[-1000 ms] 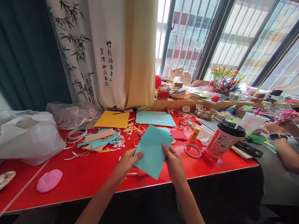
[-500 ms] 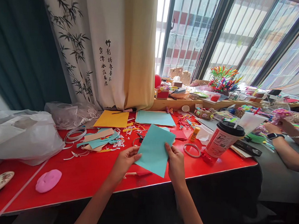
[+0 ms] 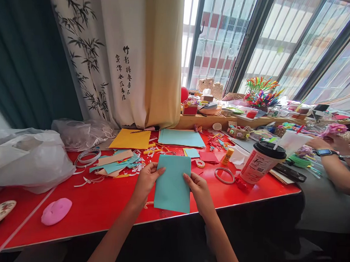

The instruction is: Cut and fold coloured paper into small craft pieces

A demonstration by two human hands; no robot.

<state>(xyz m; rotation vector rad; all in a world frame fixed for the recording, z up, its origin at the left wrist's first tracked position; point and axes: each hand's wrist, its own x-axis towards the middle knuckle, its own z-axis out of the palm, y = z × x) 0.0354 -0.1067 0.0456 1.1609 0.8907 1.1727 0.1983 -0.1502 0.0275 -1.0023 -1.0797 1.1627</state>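
Observation:
A folded-looking sheet of turquoise paper is held upright above the front edge of the red table. My left hand pinches its left edge, thumb on the near face. On the opposite edge my right hand grips it the same way. Behind the paper lie a small light-blue paper piece, red paper and a small round ring-shaped item. A yellow glue stick stands to the right of these.
Paper scraps, a yellow sheet and light-blue sheets lie farther back. A lidded drink cup stands at right, near a tape-like ring. Pink putty lies left. Another person's hands work with pink yarn-like material at far right.
Both hands have turned the turquoise paper from a slant to nearly straight and lowered it slightly. The small paper piece and round item behind it now show more fully.

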